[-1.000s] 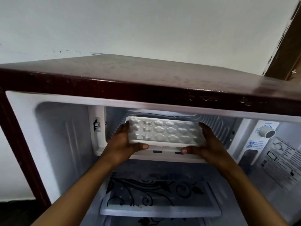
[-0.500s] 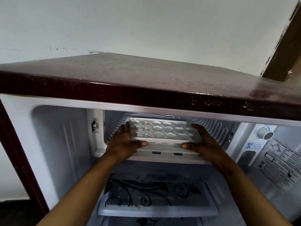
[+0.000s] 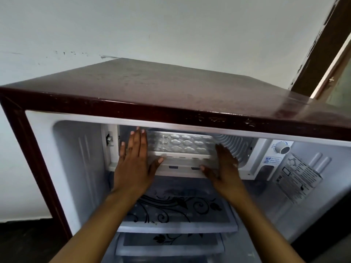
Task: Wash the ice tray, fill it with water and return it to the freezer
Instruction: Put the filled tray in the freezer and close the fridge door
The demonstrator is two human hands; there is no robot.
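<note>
Both hands are flat and unclenched at the mouth of the freezer compartment, neither one gripping anything. Left hand: fingers straight and slightly spread, pointing up and inward, covering the left end of the ice tray; its thumb reaches right, the tip at the tray's front left corner, contact uncertain. Right hand: fingers straight and together, edge-on beside the tray's right end, thumb lying over the freezer's front ledge; cannot tell whether the fingers touch the tray. Both forearms rise from the lower frame edge and converge toward the opening. Ice tray location: inside the freezer compartment, level, cells facing up, long front edge parallel to the ledge and set just behind it. Clearances: a strip of ribbed freezer wall shows between the tray's right end and the compartment side; the left gap is hidden by the left hand. Above, the white upper lip of the cabinet under the maroon fridge top cuts off the view of the tray's back edge. Below the ledge, open space down to the floral glass shelf. Thermostat knob and a printed label sit on the inner wall to the right, well apart from the hands.
</note>
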